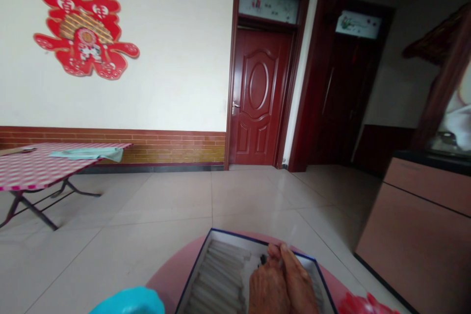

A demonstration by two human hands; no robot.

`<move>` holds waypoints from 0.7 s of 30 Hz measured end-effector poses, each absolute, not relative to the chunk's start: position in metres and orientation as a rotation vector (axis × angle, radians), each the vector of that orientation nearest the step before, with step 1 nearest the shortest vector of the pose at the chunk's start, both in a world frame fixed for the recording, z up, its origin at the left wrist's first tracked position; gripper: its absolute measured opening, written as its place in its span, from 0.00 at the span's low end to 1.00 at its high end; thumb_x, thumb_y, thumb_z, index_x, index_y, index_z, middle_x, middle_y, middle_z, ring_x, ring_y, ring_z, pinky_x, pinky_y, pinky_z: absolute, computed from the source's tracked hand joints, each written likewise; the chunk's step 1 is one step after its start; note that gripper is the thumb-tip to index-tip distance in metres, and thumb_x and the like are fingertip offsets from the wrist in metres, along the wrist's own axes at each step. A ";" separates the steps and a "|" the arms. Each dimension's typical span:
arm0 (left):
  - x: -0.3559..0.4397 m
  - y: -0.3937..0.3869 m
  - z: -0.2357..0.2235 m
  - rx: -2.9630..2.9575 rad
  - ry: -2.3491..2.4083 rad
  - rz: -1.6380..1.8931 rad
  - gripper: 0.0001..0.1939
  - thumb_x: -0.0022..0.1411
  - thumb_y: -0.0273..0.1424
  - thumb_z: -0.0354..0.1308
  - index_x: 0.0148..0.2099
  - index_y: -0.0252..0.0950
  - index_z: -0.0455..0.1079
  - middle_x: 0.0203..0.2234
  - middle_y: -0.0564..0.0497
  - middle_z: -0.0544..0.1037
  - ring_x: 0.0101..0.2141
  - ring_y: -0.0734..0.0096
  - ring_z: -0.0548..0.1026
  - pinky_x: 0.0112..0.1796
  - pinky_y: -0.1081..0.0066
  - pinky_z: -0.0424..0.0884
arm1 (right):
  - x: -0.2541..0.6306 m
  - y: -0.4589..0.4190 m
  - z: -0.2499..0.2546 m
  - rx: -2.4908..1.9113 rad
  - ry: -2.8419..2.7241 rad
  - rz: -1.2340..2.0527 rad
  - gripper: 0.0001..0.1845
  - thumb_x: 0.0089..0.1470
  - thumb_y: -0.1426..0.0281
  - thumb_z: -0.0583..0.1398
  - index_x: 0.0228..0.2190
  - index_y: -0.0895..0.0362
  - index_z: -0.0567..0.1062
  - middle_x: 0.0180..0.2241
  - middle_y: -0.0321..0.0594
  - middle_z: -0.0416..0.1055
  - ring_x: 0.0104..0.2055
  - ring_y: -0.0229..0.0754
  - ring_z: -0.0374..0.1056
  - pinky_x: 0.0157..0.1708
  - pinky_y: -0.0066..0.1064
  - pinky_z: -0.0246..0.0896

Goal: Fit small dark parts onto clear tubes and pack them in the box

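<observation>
A shallow box [206,260] with a dark blue rim and a grey ribbed insert lies on a round pink table [169,274] at the bottom of the view. Both my hands are over its right half, pressed side by side. My left hand [265,288] and my right hand [299,280] have their fingers closed together, tips meeting near the box's far edge. A small dark piece [262,258] shows just beside the fingertips. I cannot make out what it is or which hand grips it.
A turquoise object [128,301] sits at the bottom left and a red one [364,304] at the bottom right. A folding table with a red checked cloth [37,169] stands left, a brown cabinet [419,225] right. Tiled floor leads to a red door [258,98].
</observation>
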State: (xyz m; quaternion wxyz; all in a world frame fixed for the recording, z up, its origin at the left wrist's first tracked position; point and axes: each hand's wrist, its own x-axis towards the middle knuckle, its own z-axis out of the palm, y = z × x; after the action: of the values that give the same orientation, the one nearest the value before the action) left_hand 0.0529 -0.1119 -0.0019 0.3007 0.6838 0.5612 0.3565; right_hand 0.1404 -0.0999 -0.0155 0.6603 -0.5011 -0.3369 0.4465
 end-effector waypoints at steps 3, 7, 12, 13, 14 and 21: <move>0.048 -0.110 0.003 1.780 1.437 0.998 0.16 0.58 0.36 0.43 0.34 0.34 0.70 0.27 0.41 0.75 0.30 0.59 0.72 0.34 0.65 0.64 | 0.132 -0.100 -0.010 -1.125 -0.724 1.086 0.23 0.34 0.52 0.63 0.30 0.55 0.77 0.30 0.40 0.77 0.39 0.50 0.71 0.39 0.36 0.67; 0.043 -0.107 0.000 1.361 1.045 0.931 0.21 0.55 0.43 0.44 0.17 0.36 0.62 0.10 0.53 0.62 0.12 0.74 0.60 0.16 0.73 0.56 | 0.121 -0.104 -0.002 -1.013 -0.688 1.276 0.23 0.40 0.53 0.62 0.30 0.59 0.75 0.29 0.41 0.77 0.29 0.44 0.72 0.26 0.30 0.67; 0.041 -0.102 -0.009 0.803 0.667 0.845 0.19 0.44 0.47 0.54 0.25 0.33 0.66 0.14 0.57 0.63 0.11 0.81 0.56 0.13 0.77 0.51 | 0.118 -0.106 0.001 -0.859 -0.611 1.391 0.16 0.42 0.57 0.62 0.27 0.58 0.74 0.26 0.39 0.76 0.28 0.40 0.72 0.29 0.28 0.67; 0.041 -0.102 -0.010 0.746 0.639 0.813 0.19 0.43 0.46 0.56 0.28 0.33 0.67 0.15 0.57 0.63 0.11 0.82 0.56 0.13 0.77 0.51 | 0.118 -0.105 0.000 -0.839 -0.586 1.390 0.15 0.42 0.57 0.63 0.26 0.57 0.74 0.26 0.38 0.76 0.29 0.39 0.72 0.31 0.28 0.67; 0.041 -0.102 -0.010 0.733 0.635 0.796 0.20 0.44 0.46 0.56 0.30 0.33 0.67 0.15 0.57 0.63 0.12 0.81 0.56 0.14 0.77 0.52 | 0.118 -0.104 -0.001 -0.840 -0.569 1.387 0.15 0.41 0.57 0.63 0.25 0.57 0.74 0.25 0.37 0.76 0.29 0.39 0.72 0.32 0.28 0.67; 0.046 -0.113 -0.001 1.733 1.310 1.020 0.22 0.60 0.41 0.42 0.42 0.33 0.71 0.27 0.40 0.75 0.29 0.59 0.71 0.32 0.64 0.65 | 0.124 -0.094 -0.008 -1.095 -0.651 1.105 0.23 0.34 0.52 0.63 0.25 0.59 0.76 0.24 0.42 0.76 0.30 0.47 0.73 0.29 0.34 0.68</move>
State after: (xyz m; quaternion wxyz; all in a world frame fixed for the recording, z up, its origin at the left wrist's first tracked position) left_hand 0.0464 -0.1130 -0.0008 0.3625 0.6729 0.5088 0.3960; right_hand 0.1235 -0.0943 -0.0084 0.6650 -0.4850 -0.2883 0.4894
